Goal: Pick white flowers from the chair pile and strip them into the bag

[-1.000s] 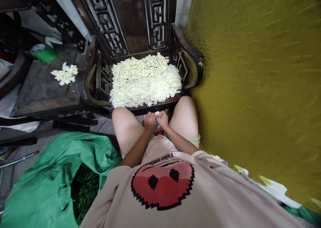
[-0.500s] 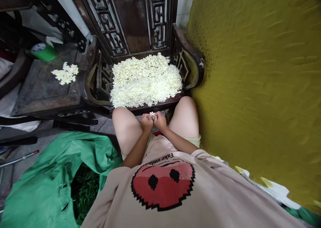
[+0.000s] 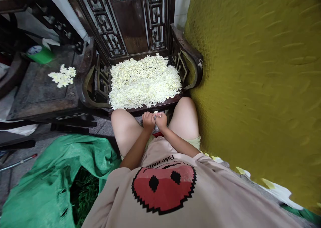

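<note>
My left hand (image 3: 148, 121) and my right hand (image 3: 161, 121) meet between my knees, fingers curled inward and close together. A small white flower (image 3: 155, 112) shows at the fingertips, pinched by my right hand. My left fingers are closed too, but what they hold is hidden. Something small and greyish sits between the hands, too small to make out. Just beyond my knees, a thick layer of white flowers (image 3: 145, 82) covers the seat of a dark carved wooden chair (image 3: 135, 24).
To the left, a dark wooden table (image 3: 37, 87) bears a small cluster of white flowers (image 3: 62, 76) and a green tape roll (image 3: 40, 54). A green sack (image 3: 42, 181) with dark green strands inside stands at my left. A yellow textured surface (image 3: 255, 87) rises close on the right.
My hands have shifted slightly, and the small flower now sits a little further right, by my right fingertips. The view has moved slightly; the flowers on the chair look the same.
</note>
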Tool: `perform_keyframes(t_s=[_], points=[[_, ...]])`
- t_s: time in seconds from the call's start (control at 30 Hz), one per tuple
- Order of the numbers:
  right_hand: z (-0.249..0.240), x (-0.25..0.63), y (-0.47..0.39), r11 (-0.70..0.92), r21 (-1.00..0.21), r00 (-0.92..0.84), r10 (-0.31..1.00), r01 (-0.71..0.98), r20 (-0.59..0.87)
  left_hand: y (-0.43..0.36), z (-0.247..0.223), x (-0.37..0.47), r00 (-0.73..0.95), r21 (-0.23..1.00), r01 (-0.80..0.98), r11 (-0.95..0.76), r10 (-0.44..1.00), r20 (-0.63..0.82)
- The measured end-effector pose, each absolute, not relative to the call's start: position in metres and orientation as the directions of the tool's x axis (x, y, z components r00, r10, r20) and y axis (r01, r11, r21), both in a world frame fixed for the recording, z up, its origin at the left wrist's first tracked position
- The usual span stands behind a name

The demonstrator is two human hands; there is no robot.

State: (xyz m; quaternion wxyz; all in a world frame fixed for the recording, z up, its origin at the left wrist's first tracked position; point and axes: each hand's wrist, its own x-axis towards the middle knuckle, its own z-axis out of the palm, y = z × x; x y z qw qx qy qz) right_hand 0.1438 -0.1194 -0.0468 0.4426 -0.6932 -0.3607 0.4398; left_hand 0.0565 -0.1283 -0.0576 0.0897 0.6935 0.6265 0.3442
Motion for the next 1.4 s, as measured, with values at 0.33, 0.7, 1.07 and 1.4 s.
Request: perform_keyframes(t_s=[0.33,0.7,1.07,1.4], points=[[-0.048,0.187,-0.128,-0.402,-0.891,-0.139,0.914,-0.21,-0.38,-0.141,-0.051,0.056,-0.049,0.528,0.82,-0.22,0.893,0.447],[-0.045,0.187,-0.124,-0.47,-0.817,-0.198,0.883,-0.334,-0.427,-0.143,-0.049,0.058,-0.068,0.723,0.665,-0.188,0.949,0.309],[-0.041,0.189,-0.121,-0.617,-0.675,-0.393,0.784,-0.405,-0.481,-0.134,-0.054,0.059,0.101,0.81,-0.388,0.44,0.894,-0.437],[-0.048,0.187,-0.125,-0.388,-0.897,-0.132,0.921,-0.212,-0.367,-0.132,-0.044,0.056,0.117,0.752,-0.465,0.467,0.875,-0.47]])
